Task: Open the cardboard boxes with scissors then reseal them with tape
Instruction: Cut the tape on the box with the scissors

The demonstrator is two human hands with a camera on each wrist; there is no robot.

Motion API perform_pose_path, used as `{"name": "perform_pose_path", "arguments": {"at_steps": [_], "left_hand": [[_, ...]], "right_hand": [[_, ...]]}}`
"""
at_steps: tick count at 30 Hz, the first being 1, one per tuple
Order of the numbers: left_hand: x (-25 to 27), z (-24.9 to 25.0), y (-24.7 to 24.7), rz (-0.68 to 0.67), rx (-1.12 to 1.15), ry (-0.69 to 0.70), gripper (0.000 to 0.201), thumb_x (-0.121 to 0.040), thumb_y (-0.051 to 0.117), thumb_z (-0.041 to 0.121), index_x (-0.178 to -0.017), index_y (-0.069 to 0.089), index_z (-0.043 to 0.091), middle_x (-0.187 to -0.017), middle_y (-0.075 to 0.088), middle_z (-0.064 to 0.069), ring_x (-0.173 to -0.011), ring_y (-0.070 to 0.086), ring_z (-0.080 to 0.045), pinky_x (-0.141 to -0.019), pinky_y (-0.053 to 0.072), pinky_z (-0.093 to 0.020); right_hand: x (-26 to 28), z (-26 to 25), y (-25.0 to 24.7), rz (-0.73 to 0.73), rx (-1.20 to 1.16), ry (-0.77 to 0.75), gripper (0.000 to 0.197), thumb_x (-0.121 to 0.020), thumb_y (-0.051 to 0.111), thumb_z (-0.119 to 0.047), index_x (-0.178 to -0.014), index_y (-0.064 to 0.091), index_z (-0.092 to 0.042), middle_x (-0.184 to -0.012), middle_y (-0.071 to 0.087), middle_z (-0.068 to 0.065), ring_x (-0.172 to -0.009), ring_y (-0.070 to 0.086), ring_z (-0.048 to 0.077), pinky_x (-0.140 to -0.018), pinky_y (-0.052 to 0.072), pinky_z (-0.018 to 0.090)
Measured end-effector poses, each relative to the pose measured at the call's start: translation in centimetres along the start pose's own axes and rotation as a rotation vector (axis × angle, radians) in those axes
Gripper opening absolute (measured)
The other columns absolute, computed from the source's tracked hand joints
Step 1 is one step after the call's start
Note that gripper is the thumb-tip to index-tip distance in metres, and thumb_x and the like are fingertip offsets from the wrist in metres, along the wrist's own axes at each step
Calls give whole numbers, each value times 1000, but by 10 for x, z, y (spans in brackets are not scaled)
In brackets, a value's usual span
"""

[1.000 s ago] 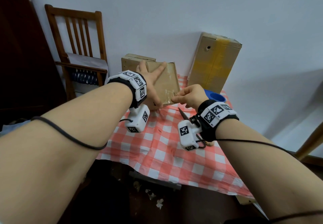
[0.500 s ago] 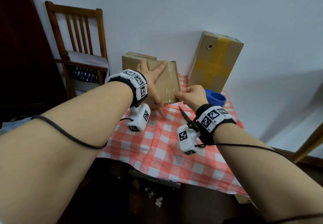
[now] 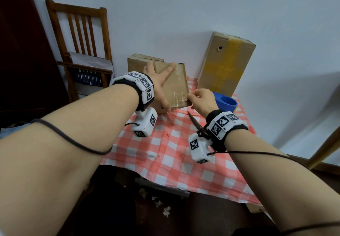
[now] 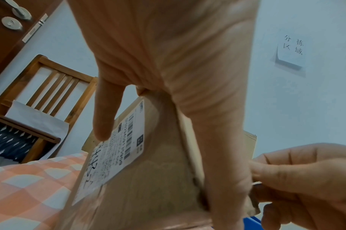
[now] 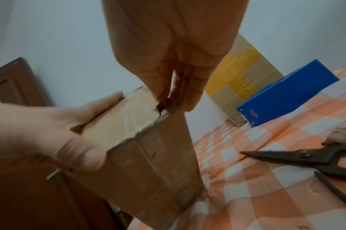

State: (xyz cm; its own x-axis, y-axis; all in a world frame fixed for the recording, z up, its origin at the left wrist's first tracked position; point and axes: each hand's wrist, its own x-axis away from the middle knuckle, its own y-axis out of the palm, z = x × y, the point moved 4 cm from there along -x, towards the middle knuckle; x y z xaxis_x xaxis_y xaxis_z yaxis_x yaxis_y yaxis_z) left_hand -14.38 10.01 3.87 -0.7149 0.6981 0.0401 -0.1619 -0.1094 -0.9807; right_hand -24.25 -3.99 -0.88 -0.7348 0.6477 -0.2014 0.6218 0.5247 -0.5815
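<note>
Small cardboard box [image 3: 173,86]: standing tilted on the checked tablecloth [image 3: 165,154] at the far left of the counter, one bottom edge touching the cloth, a white shipping label [image 4: 117,154] showing on its left face.

Left hand [image 3: 160,86]: lying over the box's upper face, fingers spread and straight, thumb curling round the near edge; this grip is bracing the box, not closing fully round it.

Right hand [image 3: 201,100]: its grip is pinching, thumb against fingertips [image 5: 190,99], at the box's right corner where clear tape [image 3: 177,97] is lying wrinkled. Whether the pinch is catching tape or cardboard, I cannot tell.

Scissors [image 3: 196,123]: dark metal, lying on the cloth just near and right of the box, blades almost together, point toward the box, untouched.

Blue tape dispenser [image 3: 225,102]: sitting right of the box, behind the right hand.

Tall cardboard box [image 3: 224,66]: standing at the far right, against the wall, wearing yellow tape.

Wooden chair [image 3: 81,51]: standing left of the counter.
</note>
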Motion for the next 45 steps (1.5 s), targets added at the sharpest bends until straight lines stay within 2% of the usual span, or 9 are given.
{"name": "perform_pose_path", "arguments": {"at_steps": [6, 11, 14, 19, 27, 31, 35, 38, 45], "left_hand": [[1, -1, -1, -14, -7, -2, 146, -42, 91, 51, -139, -18, 59, -149, -9, -15, -142, 3, -40, -109, 30, -58], [1, -1, 0, -10, -7, 0, 146, -42, 91, 52, -138, -19, 59, -148, -8, -15, -141, 3, -39, -109, 30, -58], [1, -2, -1, -11, -8, 2, 146, -42, 91, 52, -138, -18, 59, -149, -8, -15, -141, 3, -40, -110, 29, -58], [1, -3, 0, -6, 5, 10, 145, -42, 91, 52, -139, -17, 59, -147, -4, -14, -140, 6, -39, -109, 31, -57], [1, -3, -1, -10, -5, 12, 146, -43, 91, 51, -140, -17, 58, -149, -7, -15, -141, 4, -40, -110, 29, -57], [2, -4, 0, -12, 13, 18, 146, -44, 92, 50, -140, -17, 58, -151, -15, -16, -143, -1, -41, -112, 26, -57], [4, -4, 3, -2, 60, 23, 147, -44, 92, 47, -140, -18, 57, -152, -20, -15, -143, -5, -41, -113, 24, -56], [7, -7, 6, 37, 116, 31, 147, -45, 93, 45, -143, -17, 53, -151, -15, -16, -143, 0, -40, -115, 24, -52], [21, -26, -19, 105, 156, -60, 143, -37, 83, 70, -134, -22, 63, -143, 16, -21, -131, 28, -46, -106, 35, -56]], "right_hand": [[5, -3, -3, -64, -31, -46, 19, -83, 70, -16, -66, 67, -9, -67, 67, -1, -63, 60, 6, -64, 51, 21], [4, -1, -2, 0, 4, -57, 16, -86, 64, -11, -70, 65, -14, -77, 68, 4, -72, 62, 14, -73, 54, 31], [7, 1, -5, 19, -203, 7, 9, -83, 59, -2, -83, 60, -11, -84, 65, 10, -70, 61, 17, -71, 54, 33], [5, 4, 0, 3, -213, 19, 34, -72, 82, -18, -84, 50, -21, -81, 56, -3, -72, 57, 12, -73, 53, 27], [5, 5, 3, 1, -224, 3, 24, -80, 74, -18, -88, 52, -16, -82, 58, -2, -74, 59, 14, -76, 53, 30], [6, 2, 2, 7, -257, 39, 14, -85, 63, -6, -88, 54, -17, -87, 59, 4, -78, 61, 19, -72, 55, 31], [13, 1, 7, -107, -457, 174, 36, -86, 47, 6, -120, 52, -5, -89, 60, 5, -75, 59, 16, -69, 52, 29], [21, -13, 12, -232, -492, 163, 41, -86, 41, 11, -121, 58, -2, -84, 63, 3, -75, 60, 17, -80, 54, 35], [22, -31, 0, -167, -361, -17, 46, -86, 42, 14, -115, 63, -14, -87, 65, -8, -82, 58, 16, -70, 50, 26]]}}
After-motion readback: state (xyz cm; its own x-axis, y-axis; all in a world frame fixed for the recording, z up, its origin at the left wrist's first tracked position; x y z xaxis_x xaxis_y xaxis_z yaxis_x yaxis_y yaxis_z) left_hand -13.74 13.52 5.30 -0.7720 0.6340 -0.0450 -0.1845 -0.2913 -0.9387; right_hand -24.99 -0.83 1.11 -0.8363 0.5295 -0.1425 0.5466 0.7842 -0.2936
